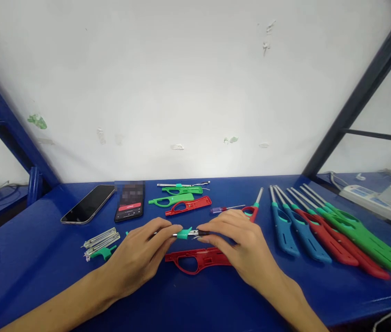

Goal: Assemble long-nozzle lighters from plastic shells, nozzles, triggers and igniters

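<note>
Both hands meet at the centre over a small lighter mechanism with a teal trigger piece [183, 234] and a metal part. My left hand [147, 249] pinches its left end between thumb and fingers. At the other end, my right hand [240, 237] grips a dark part [202, 233] of the same mechanism. Just below lies a red half shell [195, 259] with a finger hole; my right hand hides its right end. Thin wires show near the right fingertips, too small to follow.
Several whole lighters [319, 230] lie at the right, a red one [255, 207] nearer the middle. Behind the hands are green and red shells [195, 204] and a purple-handled screwdriver [218, 210]. Two phones [88, 204] and metal tubes with teal pieces [102, 242] lie left.
</note>
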The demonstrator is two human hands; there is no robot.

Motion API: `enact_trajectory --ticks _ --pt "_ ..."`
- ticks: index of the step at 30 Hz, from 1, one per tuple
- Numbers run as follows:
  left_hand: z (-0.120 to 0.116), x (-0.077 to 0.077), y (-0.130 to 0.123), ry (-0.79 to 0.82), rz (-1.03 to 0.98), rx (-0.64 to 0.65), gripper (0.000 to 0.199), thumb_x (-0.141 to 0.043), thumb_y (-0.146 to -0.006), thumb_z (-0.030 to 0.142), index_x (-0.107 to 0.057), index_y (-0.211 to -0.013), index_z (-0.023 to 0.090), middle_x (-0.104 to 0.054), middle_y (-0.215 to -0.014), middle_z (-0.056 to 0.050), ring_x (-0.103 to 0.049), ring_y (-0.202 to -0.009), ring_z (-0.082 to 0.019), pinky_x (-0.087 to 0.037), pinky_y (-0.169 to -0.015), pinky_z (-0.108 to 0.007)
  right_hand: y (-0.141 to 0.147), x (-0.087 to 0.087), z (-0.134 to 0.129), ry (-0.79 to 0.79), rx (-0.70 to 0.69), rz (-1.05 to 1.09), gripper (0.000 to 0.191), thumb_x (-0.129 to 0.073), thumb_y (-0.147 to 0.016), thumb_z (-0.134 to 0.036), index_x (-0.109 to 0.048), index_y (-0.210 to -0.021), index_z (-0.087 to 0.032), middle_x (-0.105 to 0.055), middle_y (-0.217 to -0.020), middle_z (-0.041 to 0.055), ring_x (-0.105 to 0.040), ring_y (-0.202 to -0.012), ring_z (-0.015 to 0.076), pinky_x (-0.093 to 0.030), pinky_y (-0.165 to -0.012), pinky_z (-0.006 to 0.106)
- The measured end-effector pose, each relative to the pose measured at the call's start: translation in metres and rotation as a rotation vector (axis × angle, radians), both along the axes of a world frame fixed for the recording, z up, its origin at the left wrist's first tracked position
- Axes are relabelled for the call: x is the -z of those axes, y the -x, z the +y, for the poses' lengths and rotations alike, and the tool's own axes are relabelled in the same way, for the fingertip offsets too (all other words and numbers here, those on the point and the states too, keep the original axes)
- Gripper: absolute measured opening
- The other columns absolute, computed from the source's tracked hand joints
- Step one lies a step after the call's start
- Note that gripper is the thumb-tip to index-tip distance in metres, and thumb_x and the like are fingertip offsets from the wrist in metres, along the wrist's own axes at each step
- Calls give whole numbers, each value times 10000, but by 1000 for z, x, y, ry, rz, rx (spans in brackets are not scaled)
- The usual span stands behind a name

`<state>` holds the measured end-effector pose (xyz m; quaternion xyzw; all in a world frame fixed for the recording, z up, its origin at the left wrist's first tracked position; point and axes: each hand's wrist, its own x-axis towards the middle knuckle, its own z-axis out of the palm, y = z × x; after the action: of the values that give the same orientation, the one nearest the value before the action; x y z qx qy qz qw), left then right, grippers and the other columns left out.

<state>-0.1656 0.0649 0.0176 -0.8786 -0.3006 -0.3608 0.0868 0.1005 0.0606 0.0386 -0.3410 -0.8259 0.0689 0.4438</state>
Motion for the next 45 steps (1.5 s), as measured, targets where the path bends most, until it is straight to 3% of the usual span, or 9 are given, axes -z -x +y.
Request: enact_trajectory --ticks 6,11,18,22,25,30,36,40,45 --pt "0 1 2 -6 -6 -4 305 -544 -1050 124 -595 -1342 194 -709 -1114 -86 -720 -931 -152 -609 -777 -231 -3 -4 -1 72 38 47 193 -748 -973 -398 -777 -1141 -307 -822 -943 -10 -738 -833 218 -539 -866 411" --pt "1 0 3 1 -3 -3 315 -554 -1052 126 -582 -1357 199 -701 -1138 -89 -711 -955 -157 -614 -795 -250 -7 -10 -2 130 34 68 67 -724 -993 -295 -784 -975 -319 -825 -950 -51 -754 -853 197 -537 -857 380" --pt "-3 -2 0 -6 6 6 299 -547 -1052 109 -596 -1337 187 -703 -1127 -79 -713 -950 -141 -611 -782 -230 -3 -10 -4 153 -21 58 80 -729 -987 -249 -787 -968 -302 -816 -917 -64 -747 -847 177 -536 -902 368" --pt "-3 -2 0 -12 1 2 295 -555 -1049 115 -601 -1332 186 -702 -1129 -84 -711 -951 -150 -615 -783 -242 -2 -9 -6 193 17 66 70 -740 -982 -299 -795 -1015 -327 -823 -970 -59 -753 -892 192 -540 -900 375" --pt "-1 -3 1 -18 -11 2 289 -563 -1047 117 -598 -1327 181 -701 -1122 -89 -705 -953 -153 -616 -790 -253 -1 -7 -7 255 76 55 167 -778 -947 -388 -795 -1106 -337 -826 -982 -32 -755 -930 228 -549 -880 392" --pt "1 -5 2 -18 -20 0 278 -561 -1050 122 -605 -1319 179 -701 -1112 -83 -701 -949 -147 -606 -790 -247 -1 -7 -7 291 50 1 76 -739 -976 -354 -805 -969 -316 -825 -985 -32 -751 -904 218 -542 -845 369" --pt "5 -6 5 -6 -37 -29 283 -574 -1041 115 -608 -1313 188 -693 -1127 -62 -694 -953 -128 -574 -808 -226 -9 -11 -6 252 71 -8 127 -664 -1025 -278 -759 -942 -288 -800 -955 -60 -709 -904 176 -497 -885 347" --pt "4 -9 5 39 -22 -66 285 -541 -1043 131 -592 -1313 206 -679 -1099 -42 -686 -890 -116 -562 -758 -224 -13 -8 -4 206 90 -15 121 -644 -1035 -264 -750 -979 -275 -788 -960 -38 -685 -928 195 -469 -935 380" --pt "-1 -11 0 78 66 -120 325 -493 -1066 267 -545 -1384 233 -635 -1037 -24 -605 -640 -108 -493 -561 -251 -11 -5 -4 180 59 -60 145 -606 -1058 -243 -748 -1069 -270 -769 -966 -18 -664 -912 189 -454 -911 372"
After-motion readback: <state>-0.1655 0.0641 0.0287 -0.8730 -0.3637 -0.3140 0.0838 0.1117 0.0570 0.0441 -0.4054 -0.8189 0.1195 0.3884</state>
